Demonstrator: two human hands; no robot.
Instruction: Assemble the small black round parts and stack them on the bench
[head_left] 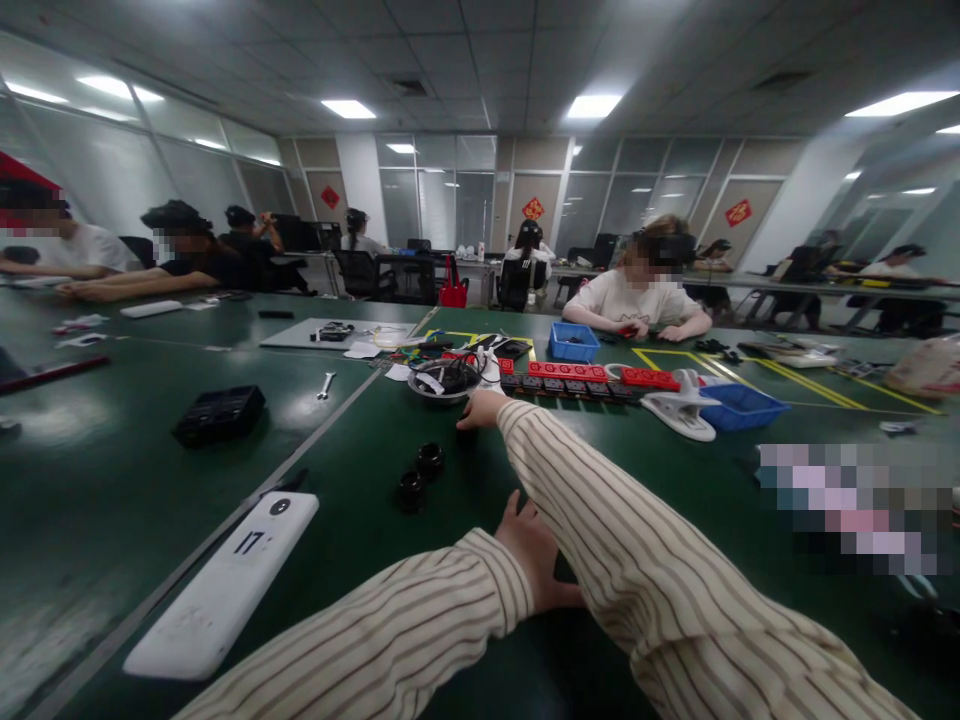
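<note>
My right hand (484,410) reaches forward across the green table, its fingers closed on a small black part (466,427) that is mostly covered by them. Just left of it, two black rings (430,458) stand close together on the tabletop. Nearer to me, my left hand (531,555) is low over the table with fingers and thumb spread. My right sleeve hides some of that hand, and a dark patch by its thumb is too unclear to name.
Beyond my right hand are a metal bowl (442,385) of black parts and a row of red and black blocks (566,373). Blue bins (574,341) stand farther back. A white numbered slab (225,590), a black box (220,413) and a wrench (325,386) lie left. A person (637,295) sits opposite.
</note>
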